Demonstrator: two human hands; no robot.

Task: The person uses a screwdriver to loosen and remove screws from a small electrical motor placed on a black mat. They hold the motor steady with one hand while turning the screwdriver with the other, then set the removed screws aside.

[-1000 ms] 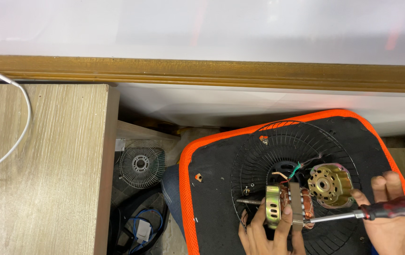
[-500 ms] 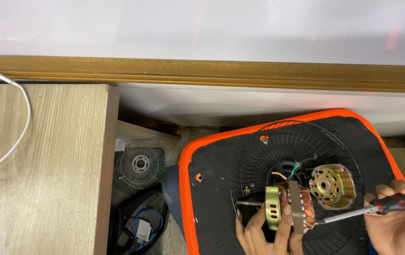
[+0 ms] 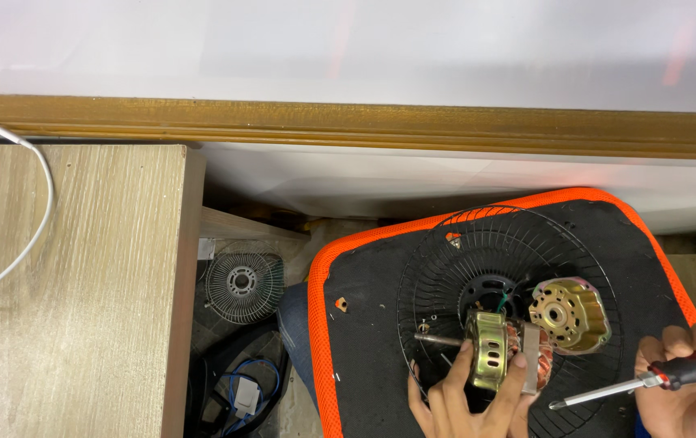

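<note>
Near the bottom edge of the head view, the left hand point(image 3: 470, 401) is gripping a brass-coloured fan motor point(image 3: 498, 353), thumb and fingers clamped round its housing and its copper windings, with the shaft pointing left. That motor is sitting on a black wire fan guard point(image 3: 461, 268), which is lying flat on a black board with an orange rim point(image 3: 320, 276). Just right of the motor, a loose gold end cap point(image 3: 569, 315) is resting on the guard, close to the motor's right end.

At the right edge, the right hand point(image 3: 689, 389) is closed round the red and black handle of a screwdriver point(image 3: 648, 383). Half a second ago its tip was resting against the motor; now the blade is drawn back and lowered, its tip hanging apart from the motor, to the right and nearer. So the tool is no longer engaging the motor, while the left hand is keeping the same hold.

To the left, a wooden table point(image 3: 105, 284) is carrying a white cable point(image 3: 36, 211). Between the table and the board, down on the floor, a smaller grey grille point(image 3: 242, 284) is lying above tangled blue wires point(image 3: 238, 389).
</note>
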